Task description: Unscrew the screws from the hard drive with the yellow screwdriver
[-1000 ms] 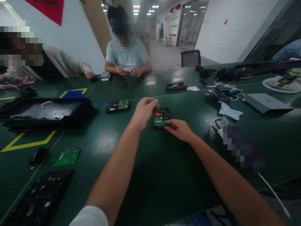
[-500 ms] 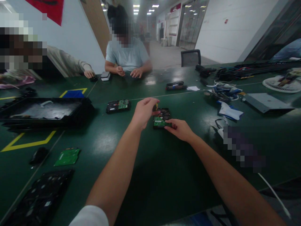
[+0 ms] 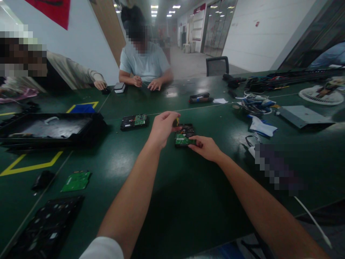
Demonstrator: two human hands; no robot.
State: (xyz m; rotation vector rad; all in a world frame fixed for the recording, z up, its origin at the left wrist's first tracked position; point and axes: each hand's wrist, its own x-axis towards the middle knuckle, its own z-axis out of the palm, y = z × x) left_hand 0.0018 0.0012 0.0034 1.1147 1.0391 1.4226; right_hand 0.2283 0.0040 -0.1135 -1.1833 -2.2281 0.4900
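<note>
Hard drive (image 3: 184, 134) lies circuit-board-up at frame centre on the green table (image 3: 172, 201), long axis running away from the camera. Right hand (image 3: 206, 148) pinches its near right corner. Left hand (image 3: 163, 126), fingers pressed together on a small yellow-tipped tool (image 3: 177, 121), sits just left of the far end.

Two bare forearms run up from the lower edge of the view to the left hand (image 3: 163, 128) and the right hand (image 3: 206, 148), with nothing worn on either wrist or on any finger that shows. A white short sleeve (image 3: 104, 249) with a rounded hem covers the left upper arm at the bottom edge. The right arm is uncovered along all of its visible length.
</note>
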